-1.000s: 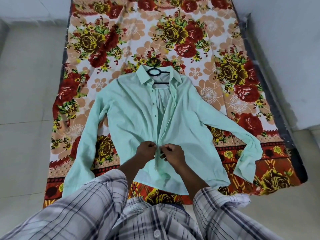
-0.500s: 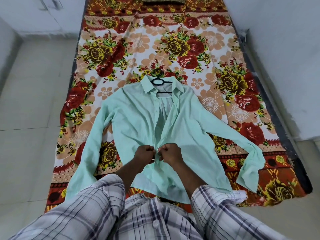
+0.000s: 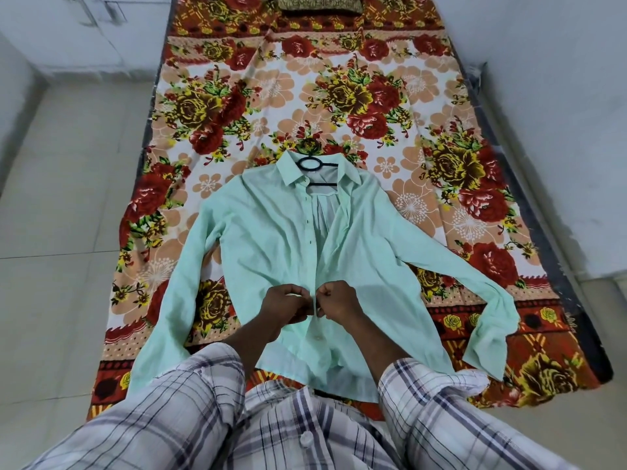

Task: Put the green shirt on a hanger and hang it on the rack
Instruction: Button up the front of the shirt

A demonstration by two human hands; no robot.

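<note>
on the floral bedsheet [image 3: 424,89] the green shirt [image 3: 271,245] lies flat, black hanger [image 3: 314,164] inside its collar; your left hand [image 3: 286,305] and right hand [image 3: 337,300] pinch its front edges together, fingers closed on the fabric

- Views on my feed: one, head-worn, wide-angle; no second view to overlap with.
- Facing: forward and steeply down over the wearer's plaid sleeves, along the floral bedsheet [image 3: 339,72] toward a cushion [image 3: 320,5] at the top edge.
- Range: close; the left hand [image 3: 285,305] and right hand [image 3: 337,301] sit just below centre on the green shirt [image 3: 268,239].
- Margins: tiled floor [image 3: 61,198] at left, white wall [image 3: 559,96] at right, both bowed by the lens.
</note>
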